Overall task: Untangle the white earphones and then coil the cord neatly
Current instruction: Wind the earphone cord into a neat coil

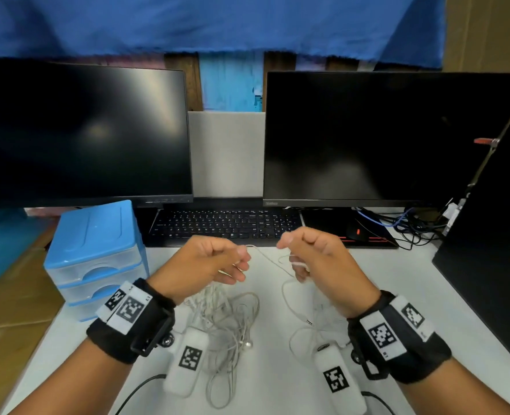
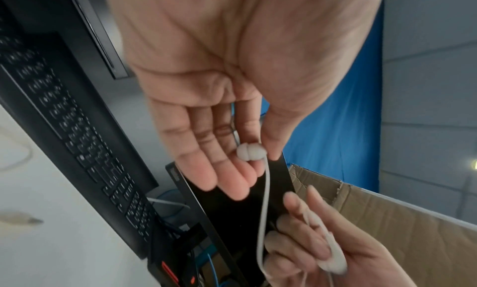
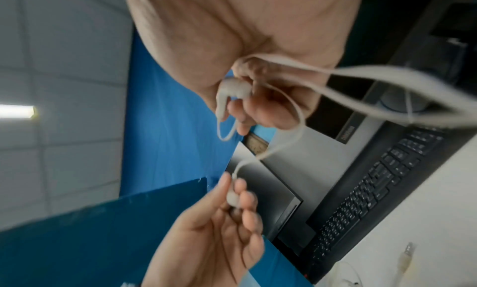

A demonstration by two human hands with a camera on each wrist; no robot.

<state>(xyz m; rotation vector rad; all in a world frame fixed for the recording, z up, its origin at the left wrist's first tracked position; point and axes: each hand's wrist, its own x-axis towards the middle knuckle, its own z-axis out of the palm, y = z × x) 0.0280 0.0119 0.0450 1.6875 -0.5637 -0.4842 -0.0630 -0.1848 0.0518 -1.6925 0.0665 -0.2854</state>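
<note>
The white earphones' cord point(image 1: 265, 256) stretches between my two raised hands above the white table point(image 1: 397, 283). My left hand point(image 1: 241, 259) pinches one earbud point(image 2: 250, 151) between thumb and forefinger, its other fingers straight. A little to the right, my right hand point(image 1: 292, 259) grips the other earbud point(image 3: 233, 89) with curled fingers. From the right hand, loops of cord point(image 1: 289, 307) hang to the table, with a plug point(image 1: 309, 322) lying there. A tangled heap of white cord point(image 1: 226, 322) lies under my left wrist.
Two dark monitors point(image 1: 80, 133) point(image 1: 382, 136) and a black keyboard point(image 1: 226, 226) stand behind my hands. A blue drawer unit point(image 1: 95, 250) is at the left; a mouse point(image 1: 357, 230), loose cables point(image 1: 412, 226) and a black case point(image 1: 493, 241) are at the right. Two white tagged units point(image 1: 187, 360) point(image 1: 337, 381) lie near the front edge.
</note>
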